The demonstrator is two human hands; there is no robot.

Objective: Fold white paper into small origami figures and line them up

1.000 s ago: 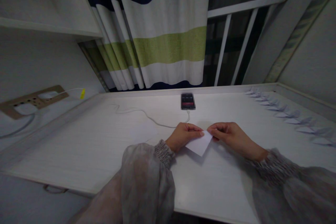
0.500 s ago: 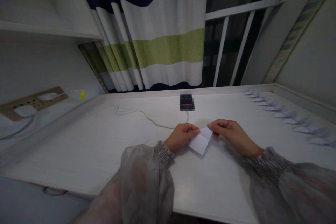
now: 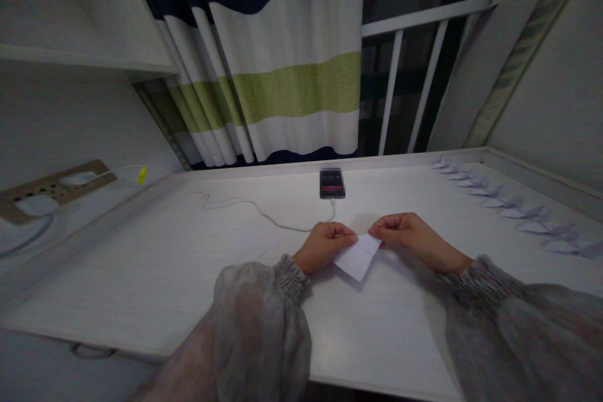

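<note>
I'm looking down through the head cam from my end, and both hands are working on one small white piece of paper (image 3: 358,260). It's sitting between them over the white desk (image 3: 141,264), one corner pointing back toward me, with a faint crease running across its upper part. I'm seeing a shadow under it, but I can't tell if any of it is touching the desktop.

The left hand (image 3: 324,246) is gripping the paper along its upper left side, thumb lying on top and the fingers bending in behind, so it's mostly closed up. A ring (image 3: 334,224) is showing on one finger. The right hand (image 3: 417,242) is pinching the upper right corner between thumb and forefinger, really just at the tips, with the other fingers curling in loosely. The two sets of fingertips are sitting near each other, not touching.

Around that, a dark, pixelated device (image 3: 332,184) is lying just beyond the hands, a pale cable (image 3: 277,224) trailing from it off to the left. Over on the right, a row of folded paper pieces (image 3: 514,212) is running along the desk's side.
</note>
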